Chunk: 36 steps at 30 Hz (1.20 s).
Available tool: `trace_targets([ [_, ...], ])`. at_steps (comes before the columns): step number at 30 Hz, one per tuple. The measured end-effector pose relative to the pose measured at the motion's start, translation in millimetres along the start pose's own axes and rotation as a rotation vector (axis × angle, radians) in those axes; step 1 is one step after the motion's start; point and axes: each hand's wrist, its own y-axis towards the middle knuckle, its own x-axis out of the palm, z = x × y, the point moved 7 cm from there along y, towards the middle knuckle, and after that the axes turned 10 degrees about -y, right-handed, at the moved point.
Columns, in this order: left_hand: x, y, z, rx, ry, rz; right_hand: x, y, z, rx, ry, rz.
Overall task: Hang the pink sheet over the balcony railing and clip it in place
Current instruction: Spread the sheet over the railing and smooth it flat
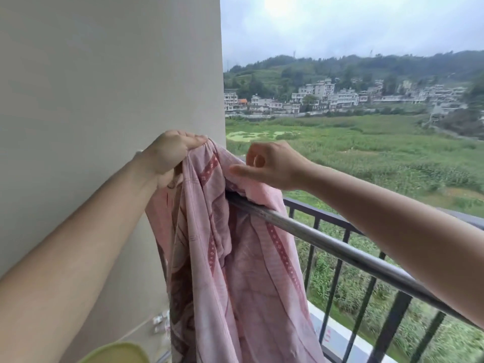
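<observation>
Both forearms reach toward the pink sheet [235,258], bunched partly across the silver rail [327,247]. Left hand [167,155] clamps its top edge; right hand [269,166] hovers, fingers loosely curled, gripping nothing. Soft, light cloth likely slides; hem-holding suits best.

Sheet [235,258] over rail [340,254], beside wall [104,74]

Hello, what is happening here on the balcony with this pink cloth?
A person is hanging a pink sheet over a silver rail at the balcony railing. The left hand grips a bunched top edge of the sheet, lifted above the rail beside the wall. The right hand rests on the part already over the rail. The sheet is still bunched, and no clip is visible.
</observation>
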Motion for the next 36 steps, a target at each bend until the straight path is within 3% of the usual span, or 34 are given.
trace_targets([
  [3,28,-11,4,0.032,-0.027,-0.138,19,-11,-14,0.015,0.024,-0.095],
  [5,36,-13,-2,0.034,-0.043,-0.183,23,-15,0,0.13,0.13,-0.1],
  [8,26,1,-25,0.119,0.157,-0.111,31,-30,22,0.329,0.29,-0.251],
  [11,24,19,-69,0.117,0.659,-0.195,32,-44,19,0.246,0.034,-0.366],
  [13,25,27,-96,0.12,0.773,-0.254,28,-50,9,0.106,-0.191,-0.351],
  [16,14,41,-105,0.147,0.633,-0.093,14,-57,0,-0.075,-0.387,-0.257],
  [18,11,47,-106,0.175,0.623,-0.054,5,-66,7,-0.094,-0.424,-0.256],
  [23,17,57,-103,0.229,0.529,-0.034,-28,-83,22,-0.042,-0.405,-0.147],
  [25,19,56,-81,0.353,0.526,0.036,-38,-86,24,0.009,-0.39,-0.025],
  [27,21,54,-53,0.51,0.49,0.083,-47,-90,26,0.175,-0.294,0.095],
  [29,23,52,-29,0.601,0.406,0.104,-39,-102,32,0.512,-0.006,-0.042],
  [31,21,54,-19,0.627,0.325,0.124,-8,-124,13,0.793,0.37,-0.407],
  [32,20,56,-18,0.626,0.296,0.127,9,-133,-1,0.819,0.422,-0.565],
  [34,17,57,-21,0.605,0.271,0.122,42,-141,-27,0.655,0.23,-0.669],
  [36,14,58,-25,0.589,0.289,0.13,64,-139,-50,0.438,0.058,-0.49],
])
